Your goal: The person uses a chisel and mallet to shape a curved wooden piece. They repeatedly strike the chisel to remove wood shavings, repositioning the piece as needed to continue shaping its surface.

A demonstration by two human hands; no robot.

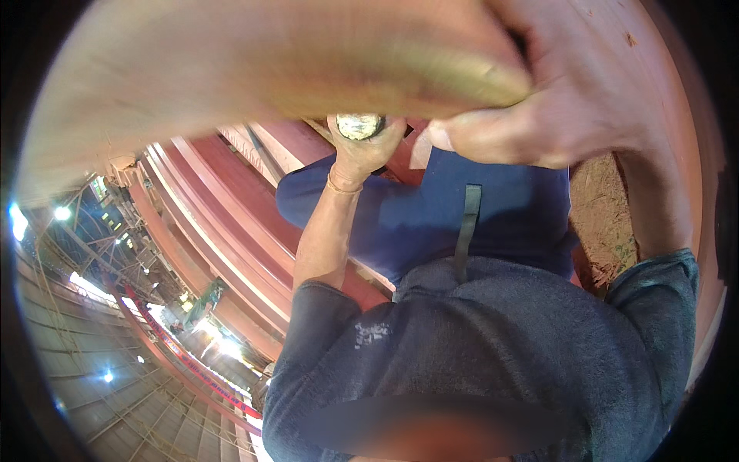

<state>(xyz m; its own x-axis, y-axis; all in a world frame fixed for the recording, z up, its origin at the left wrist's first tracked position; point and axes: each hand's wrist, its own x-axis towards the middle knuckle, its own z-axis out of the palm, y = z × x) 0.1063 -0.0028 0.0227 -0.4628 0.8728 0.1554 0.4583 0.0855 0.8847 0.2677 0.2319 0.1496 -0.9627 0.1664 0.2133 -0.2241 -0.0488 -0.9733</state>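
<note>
A big, blurred, tan-pink shape (254, 61) with a yellowish lower edge spans the top, very close up; its kind cannot be made out. At its tapering right end is my right hand (554, 115), the thumb stretched out below and the fingers bent, partly hidden. Lower and farther off, my left hand (362, 154) is wrapped round a thick rod-like thing with a pale, rough round end (359, 125). Only that end shows; the rest is hidden behind the blurred shape. My left hand is above my knee in blue trousers (385, 223).
Long reddish timber beams (223, 231) lie side by side at the left. A brown, crumbly patch of ground (604, 215) shows at the right, beside a large reddish wooden surface (654, 46). A high roof (138, 408) with bright lamps curves along the lower left.
</note>
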